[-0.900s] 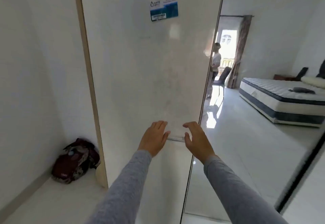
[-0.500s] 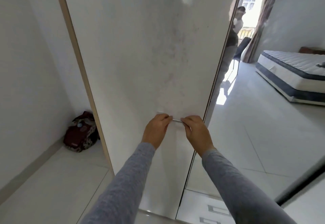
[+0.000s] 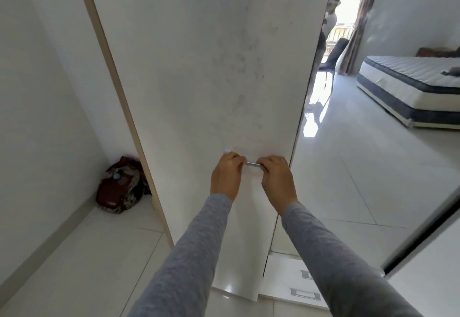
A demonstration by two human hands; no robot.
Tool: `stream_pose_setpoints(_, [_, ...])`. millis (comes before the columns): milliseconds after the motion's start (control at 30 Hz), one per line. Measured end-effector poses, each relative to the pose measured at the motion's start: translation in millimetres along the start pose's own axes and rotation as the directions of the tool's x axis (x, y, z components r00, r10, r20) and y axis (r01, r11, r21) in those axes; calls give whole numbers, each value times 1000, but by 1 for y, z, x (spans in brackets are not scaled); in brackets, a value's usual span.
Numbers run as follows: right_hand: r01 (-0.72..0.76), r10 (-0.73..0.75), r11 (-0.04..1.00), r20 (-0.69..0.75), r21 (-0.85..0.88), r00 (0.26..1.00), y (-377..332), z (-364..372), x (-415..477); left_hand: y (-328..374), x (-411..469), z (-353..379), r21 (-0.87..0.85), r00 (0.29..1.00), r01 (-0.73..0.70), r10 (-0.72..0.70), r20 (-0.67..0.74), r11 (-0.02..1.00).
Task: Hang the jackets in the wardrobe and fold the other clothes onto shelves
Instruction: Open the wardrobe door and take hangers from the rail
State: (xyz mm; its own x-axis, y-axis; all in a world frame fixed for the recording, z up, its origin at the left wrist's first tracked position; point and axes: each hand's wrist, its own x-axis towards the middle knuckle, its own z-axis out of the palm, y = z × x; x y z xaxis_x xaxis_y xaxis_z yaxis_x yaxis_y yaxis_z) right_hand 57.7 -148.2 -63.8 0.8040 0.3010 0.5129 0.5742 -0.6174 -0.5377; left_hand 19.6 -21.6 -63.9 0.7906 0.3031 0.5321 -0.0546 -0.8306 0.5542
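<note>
The white wardrobe door (image 3: 199,80) filled the middle of the view, standing straight ahead of the person, with its pale wooden edge strip running up its left side. Its surface was smudged with faint grey marks above the handle. Glossy white floor tiles (image 3: 74,267) spread out to the left and below. To the right of the door's edge a bedroom showed, with a bed (image 3: 410,80) bearing a thick white and dark-banded mattress against the far wall. Beside a bright doorway there hung a brown curtain (image 3: 358,17), and near it stood a person (image 3: 329,17) and a dark chair (image 3: 334,55).

Two arms in grey sleeves (image 3: 194,254) reached forward from the bottom of the view. On the floor in the left corner, against the wall and just beside the wardrobe's side, lay a dark red patterned bag (image 3: 119,187). At the foot of the wardrobe, white drawer fronts (image 3: 303,289) with small metal pulls were visible.

The left hand (image 3: 226,177) and the right hand (image 3: 277,181) were side by side, low on the door near its right edge. The fingers of both hands were curled over a short metal bar handle (image 3: 253,164), gripping it, with only a small stretch of the bar showing between them.
</note>
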Motion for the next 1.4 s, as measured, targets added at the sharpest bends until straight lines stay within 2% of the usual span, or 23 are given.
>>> stream_pose_setpoints(100, [9, -9, 1000, -28, -4, 1000, -18, -3, -29, -3, -21, -18, -35, 1000, -16, 17, 16, 999])
stream_pose_setpoints(300, [58, -58, 998, 25, 3, 998, -60, -13, -98, -8, -68, -62, -38, 995, -67, 70, 70, 997])
stream_pose_setpoints(400, [75, -79, 995, 55, 67, 995, -76, -25, -130, -11, -92, -84, 0, 992, -77, 76, 103, 997])
stream_pose_setpoints(600, [130, -131, 971, -6, 203, 991, -107, -57, -204, -23, -143, -130, 54, 980, -4, -6, 199, 999])
stream_pose_setpoints(700, [96, -80, 950, -66, 296, 995, -132, -71, -205, -24, -162, -156, 98, 973, 41, -62, 223, 994])
stream_pose_setpoints(767, [56, -48, 919, -29, 389, 998, -149, -74, -194, -22, -168, -167, 91, 959, 44, -68, 274, 995])
stream_pose_setpoints(833, [64, -82, 878, 17, 475, 997, -170, -72, -183, -15, -176, -179, 37, 947, 34, -44, 319, 999])
stream_pose_setpoints(900, [83, -132, 827, 50, 556, 990, -196, -64, -172, -9, -181, -196, -33, 967, 56, -46, 252, 998])
stream_pose_setpoints(1000, [19, -136, 702, 108, 712, 985, -234, -54, -160, 19, -171, -247, -94, 996, 80, -76, 47, 992])
stream_pose_setpoints(1067, [15, -188, 652, 142, 758, 972, -250, -44, -153, 43, -157, -282, -137, 991, -14, -4, -131, 990])
stream_pose_setpoints(1167, [53, -236, 606, 116, 793, 965, -275, -27, -135, 72, -136, -326, -124, 912, -179, 118, -393, 976])
stream_pose_setpoints(1233, [79, -248, 582, 84, 810, 965, -295, -17, -120, 85, -125, -345, -28, 820, -225, 174, -545, 974])
stream_pose_setpoints(1300, [145, -287, 557, 26, 817, 957, -313, -12, -105, 90, -116, -358, 138, 750, -192, 236, -618, 972])
stream_pose_setpoints(1400, [209, -388, 489, -4, 847, 922, -338, -11, -83, 78, -102, -370, 424, 729, -82, 344, -591, 902])
